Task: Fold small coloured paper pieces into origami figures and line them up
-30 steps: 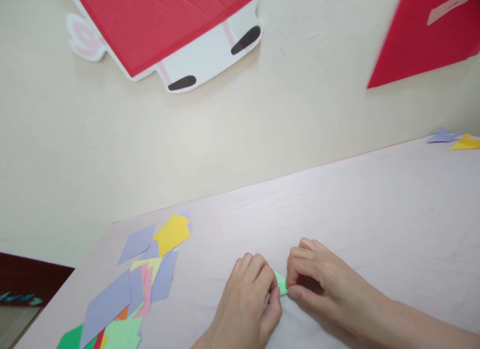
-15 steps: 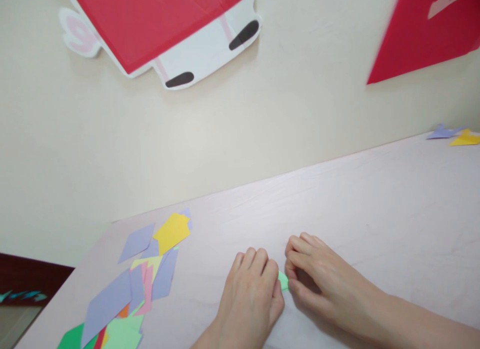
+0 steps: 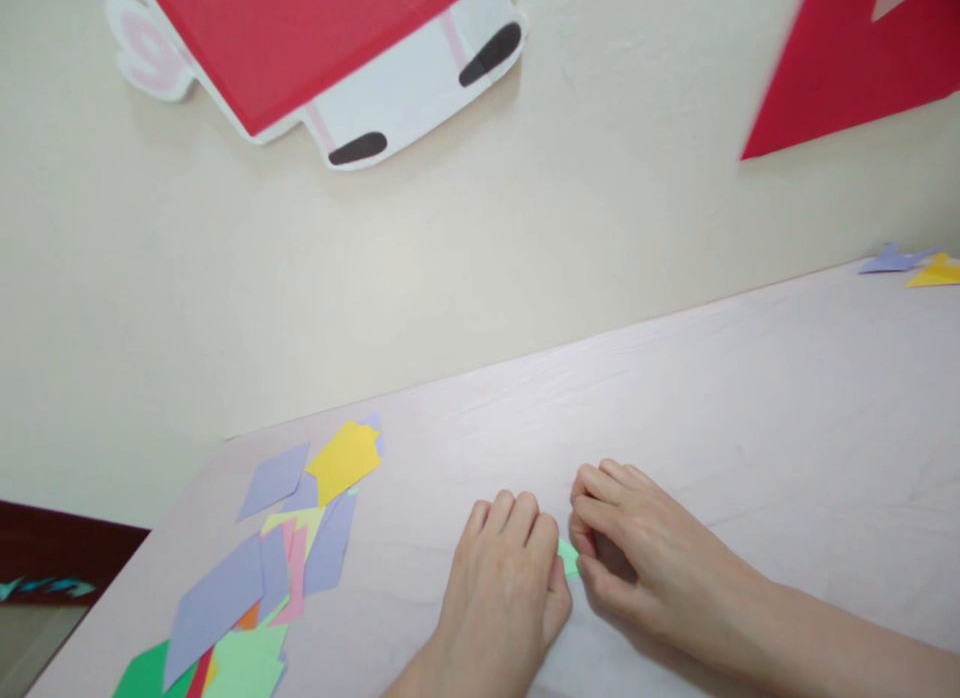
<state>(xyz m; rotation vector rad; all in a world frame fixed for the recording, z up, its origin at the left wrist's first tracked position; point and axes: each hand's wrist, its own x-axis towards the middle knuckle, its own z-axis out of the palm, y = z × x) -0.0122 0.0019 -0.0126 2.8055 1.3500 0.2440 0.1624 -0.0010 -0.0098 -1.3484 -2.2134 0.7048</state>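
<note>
Between my two hands a small piece of light green paper (image 3: 569, 558) shows on the table; most of it is hidden by my fingers. My left hand (image 3: 504, 578) is closed over its left part, knuckles up and fingers bent down toward the tabletop. On the other side, my right hand (image 3: 645, 553) pinches the paper's right tip between thumb and curled fingers. Whether the paper is folded I cannot tell.
Coloured paper scraps lie at the left of the pale table (image 3: 712, 408), among them a yellow piece (image 3: 345, 462) and a purple piece (image 3: 217, 600). More scraps, one yellow (image 3: 937, 271), sit at the far right. Behind rises a wall (image 3: 420, 278) with red-and-white cut-outs (image 3: 315, 38).
The view has shifted very slightly. Both hands stay in nearly the same place on the light green paper.
</note>
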